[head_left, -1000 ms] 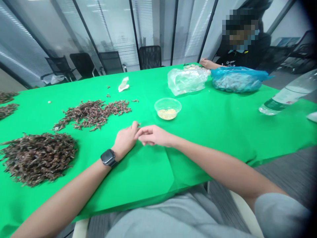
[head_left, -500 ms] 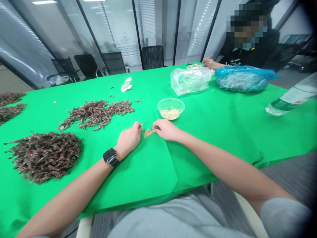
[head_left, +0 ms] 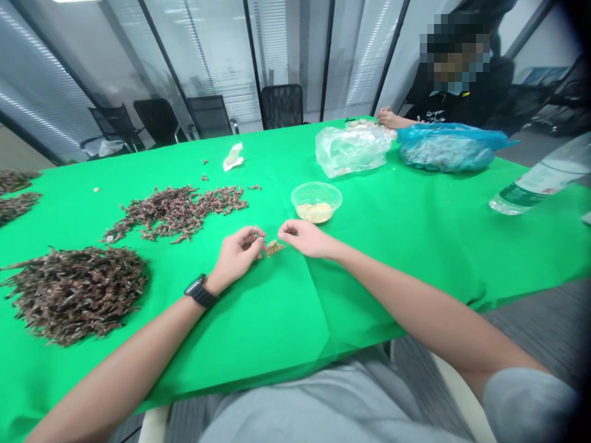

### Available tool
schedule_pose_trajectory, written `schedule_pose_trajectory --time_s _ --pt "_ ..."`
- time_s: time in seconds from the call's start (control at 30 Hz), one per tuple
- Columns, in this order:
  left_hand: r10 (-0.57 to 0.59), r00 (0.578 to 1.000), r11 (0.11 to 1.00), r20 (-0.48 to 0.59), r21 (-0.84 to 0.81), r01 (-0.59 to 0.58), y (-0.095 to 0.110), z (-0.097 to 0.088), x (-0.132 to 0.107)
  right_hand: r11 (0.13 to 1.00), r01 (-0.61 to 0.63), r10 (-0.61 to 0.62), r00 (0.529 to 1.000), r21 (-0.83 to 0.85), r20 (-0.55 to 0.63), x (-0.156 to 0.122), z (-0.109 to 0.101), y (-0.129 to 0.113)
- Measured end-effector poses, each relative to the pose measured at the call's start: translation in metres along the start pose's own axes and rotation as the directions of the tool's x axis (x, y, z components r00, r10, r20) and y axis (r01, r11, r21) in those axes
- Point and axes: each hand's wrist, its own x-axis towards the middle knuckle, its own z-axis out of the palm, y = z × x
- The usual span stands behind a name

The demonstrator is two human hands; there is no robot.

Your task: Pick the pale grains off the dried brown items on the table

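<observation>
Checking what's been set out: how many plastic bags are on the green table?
2: a clear plastic bag and a blue plastic bag, side by side at the far end, by the co-worker.

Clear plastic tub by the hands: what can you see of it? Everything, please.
The round clear plastic tub stands upright and open, with no lid in view, on the bright green cloth covering the table. Its thin see-through wall widens upward to a smooth rim. A shallow layer of pale yellow-tan granules lies in the bottom, well below the rim. Neither hand touches it; the person's right hand rests just in front of it, apart from it.
</observation>
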Motion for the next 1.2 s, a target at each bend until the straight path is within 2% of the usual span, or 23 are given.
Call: schedule_pose_trajectory --time_s 0.1,0.2,0.47,0.83,1.07,1.2 --pt "0.032 0.999 0.997 -0.042 0.068 -0.03 0.001 0.0 -0.002 0.991 -0.043 0.037 0.998 0.13 0.049 -0.004 -0.001 -0.005" --pt "0.091 0.993 0.982 -0.069 0.17 -0.078 0.001 0.002 -0.005 0.979 -0.102 0.082 0.99 0.179 0.112 -0.007 -0.002 -0.011" --pt "0.204 0.979 0.935 -0.022 0.301 -0.188 0.005 0.006 -0.008 0.997 -0.037 0.027 0.988 0.065 0.153 -0.011 0.002 -0.018" --pt "0.233 0.972 0.904 -0.003 0.369 -0.216 0.002 0.005 -0.009 0.992 -0.059 0.035 0.977 0.11 0.209 -0.012 0.0 -0.014" --pt "0.164 0.986 0.934 -0.004 0.321 -0.154 0.003 0.005 -0.007 0.998 0.063 -0.063 0.992 0.004 0.108 -0.012 0.002 -0.017" --pt "0.064 0.998 0.986 -0.002 0.157 -0.062 0.0 0.007 -0.005 0.99 0.085 -0.091 0.995 -0.117 -0.044 -0.011 0.005 -0.015"
